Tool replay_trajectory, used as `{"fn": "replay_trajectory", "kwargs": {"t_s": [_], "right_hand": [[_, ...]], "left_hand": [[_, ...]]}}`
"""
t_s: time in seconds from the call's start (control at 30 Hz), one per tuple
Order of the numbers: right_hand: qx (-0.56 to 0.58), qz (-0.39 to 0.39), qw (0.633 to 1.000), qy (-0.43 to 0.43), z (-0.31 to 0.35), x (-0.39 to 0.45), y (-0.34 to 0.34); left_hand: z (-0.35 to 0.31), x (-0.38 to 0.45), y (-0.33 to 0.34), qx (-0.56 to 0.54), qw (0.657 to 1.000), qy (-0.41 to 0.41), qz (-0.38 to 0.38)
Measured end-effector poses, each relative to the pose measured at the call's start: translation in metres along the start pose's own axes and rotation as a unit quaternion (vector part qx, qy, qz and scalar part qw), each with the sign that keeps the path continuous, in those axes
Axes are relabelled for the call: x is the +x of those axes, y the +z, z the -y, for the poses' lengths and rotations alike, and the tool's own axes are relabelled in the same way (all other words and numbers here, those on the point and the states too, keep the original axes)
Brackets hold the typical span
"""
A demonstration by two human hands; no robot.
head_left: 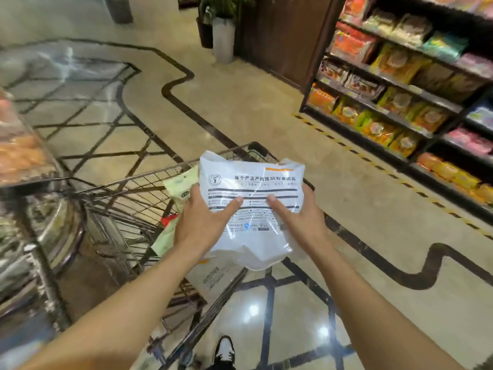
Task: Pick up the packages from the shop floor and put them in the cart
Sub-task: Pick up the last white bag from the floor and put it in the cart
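Note:
I hold a white plastic package (253, 182) with black printed text in both hands, above the right side of a wire shopping cart (128, 190). My left hand (202, 222) grips its left edge, thumb on top. My right hand (296, 217) grips its right edge the same way. Inside the cart lie a pale green package (178, 188) and another white package (213, 276), partly hidden under the one I hold.
Shelves (400, 84) stacked with snack bags run along the right, edged by yellow-black floor tape (373, 162). A display stand (24, 156) with goods is at the left. My shoe (224, 351) is on the glossy tiled floor. A planter (222, 38) stands at the back.

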State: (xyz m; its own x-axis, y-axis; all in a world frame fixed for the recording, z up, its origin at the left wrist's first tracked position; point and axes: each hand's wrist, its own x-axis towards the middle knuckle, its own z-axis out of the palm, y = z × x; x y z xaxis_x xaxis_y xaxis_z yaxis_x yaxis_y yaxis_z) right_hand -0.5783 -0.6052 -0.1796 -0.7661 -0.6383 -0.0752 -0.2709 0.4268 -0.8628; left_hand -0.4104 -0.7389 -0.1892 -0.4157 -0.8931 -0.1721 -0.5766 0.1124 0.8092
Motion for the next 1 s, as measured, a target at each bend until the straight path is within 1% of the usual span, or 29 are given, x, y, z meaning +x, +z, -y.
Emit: {"fn": "replay_trajectory", "kwargs": {"t_s": [0.13,0.3,0.4,0.5,0.57,0.67,0.7,0.77,0.87,1.0], "right_hand": [[-0.009,0.069,0.998,-0.008,0.001,0.036,0.047],[-0.021,0.179,0.983,-0.041,0.01,0.077,0.105],[-0.034,0.244,0.968,-0.049,0.015,0.103,0.138],[-0.024,0.306,0.951,-0.048,0.019,0.123,0.169],[-0.041,0.345,0.937,-0.038,0.017,0.134,0.191],[-0.072,0.396,0.916,-0.01,0.004,0.145,0.223],[-0.079,0.408,0.91,-0.003,-0.002,0.148,0.231],[-0.091,0.418,0.904,0.014,-0.015,0.155,0.244],[-0.115,0.421,0.899,0.037,-0.029,0.165,0.257],[-0.118,0.427,0.895,0.056,-0.045,0.174,0.267]], "left_hand": [[0.032,0.026,-0.015,-0.005,0.998,-0.051,-0.031],[0.068,0.051,-0.03,-0.032,0.987,-0.123,-0.097],[0.085,0.061,-0.037,-0.051,0.973,-0.17,-0.145],[0.096,0.07,-0.041,-0.063,0.952,-0.229,-0.192],[0.108,0.076,-0.041,-0.071,0.94,-0.266,-0.203],[0.13,0.085,-0.036,-0.071,0.925,-0.295,-0.227],[0.136,0.088,-0.033,-0.067,0.922,-0.302,-0.232],[0.147,0.092,-0.025,-0.07,0.922,-0.315,-0.216],[0.163,0.095,-0.012,-0.114,0.928,-0.306,-0.181],[0.17,0.102,-0.003,-0.106,0.927,-0.324,-0.158]]}}
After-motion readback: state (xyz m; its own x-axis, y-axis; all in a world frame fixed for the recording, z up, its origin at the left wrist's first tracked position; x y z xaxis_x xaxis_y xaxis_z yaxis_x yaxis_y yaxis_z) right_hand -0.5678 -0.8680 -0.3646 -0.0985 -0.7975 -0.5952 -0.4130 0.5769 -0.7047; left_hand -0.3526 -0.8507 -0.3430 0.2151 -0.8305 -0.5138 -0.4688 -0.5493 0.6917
